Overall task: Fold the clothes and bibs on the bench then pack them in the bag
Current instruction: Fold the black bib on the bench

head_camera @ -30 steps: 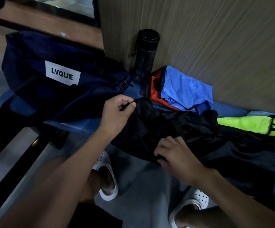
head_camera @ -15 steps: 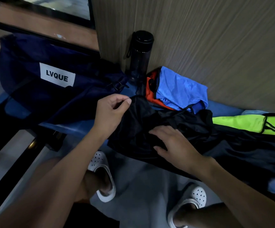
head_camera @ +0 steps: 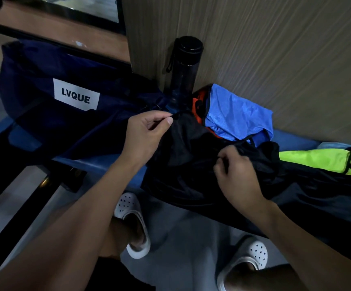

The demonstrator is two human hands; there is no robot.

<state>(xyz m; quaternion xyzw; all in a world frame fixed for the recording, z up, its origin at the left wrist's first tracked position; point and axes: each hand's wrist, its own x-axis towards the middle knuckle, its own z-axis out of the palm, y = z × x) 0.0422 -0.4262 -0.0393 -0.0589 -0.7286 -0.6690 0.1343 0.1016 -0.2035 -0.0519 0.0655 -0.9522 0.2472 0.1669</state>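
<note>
A black garment (head_camera: 191, 164) lies spread over the blue bench (head_camera: 99, 163) and hangs over its front edge. My left hand (head_camera: 147, 135) pinches its far left corner between thumb and fingers. My right hand (head_camera: 236, 175) grips a bunched fold of the same garment near its middle. A navy bag (head_camera: 50, 87) with a white LVQUE label lies on the bench to the left. Behind the garment sits a folded blue bib (head_camera: 235, 114) on top of an orange one (head_camera: 198, 106). A neon yellow-green bib (head_camera: 321, 161) lies at the right.
A dark bottle (head_camera: 184, 66) stands against the wood-grain wall (head_camera: 275, 49) behind the bibs. My feet in white clogs (head_camera: 132, 223) stand on the grey floor below the bench edge. A dark rail runs along the floor at the left.
My right hand moved up from lying flat on the black garment and closed on a fold near its middle. My left hand kept its pinch on the corner.
</note>
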